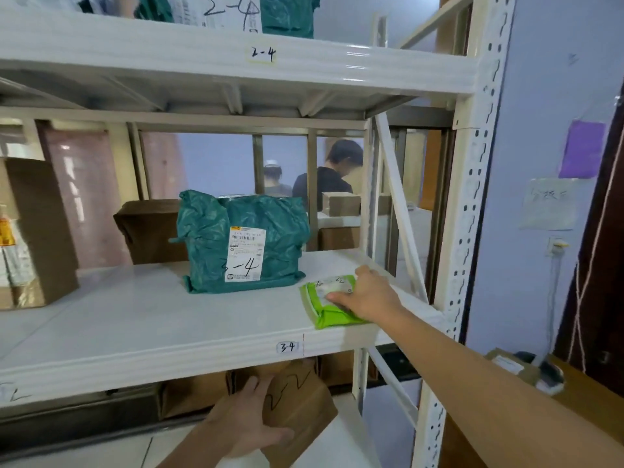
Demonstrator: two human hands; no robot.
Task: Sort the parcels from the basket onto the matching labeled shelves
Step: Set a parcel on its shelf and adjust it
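Light-green poly-mailer parcel (pixel 326 304): small, flat, soft-sided, with a white label on top bearing dark handwriting too blurred to read; lies at the right front end of the middle shelf (pixel 152 319), whose edge carries the tag "3-4" (pixel 287 347). Right hand (pixel 366 295): reaches in from the right and rests on the parcel's right side, thumb laid flat over the label, the other fingers behind it; whether they curl round the far edge cannot be told. Left hand (pixel 246 417): below the shelf edge, holds a brown cardboard box (pixel 297 410) with "2-2" handwritten on it, thumb across the near face, fingers spread along the left side. Dark-green poly-mailer parcel (pixel 241 241): larger, crinkled, upright mid-shelf just left of the light-green one, its white label marked "3-4". Upper shelf tag "2-4" (pixel 263 54). Brown cartons (pixel 37 231) at shelf left. Two people (pixel 324 177) visible behind the rack.
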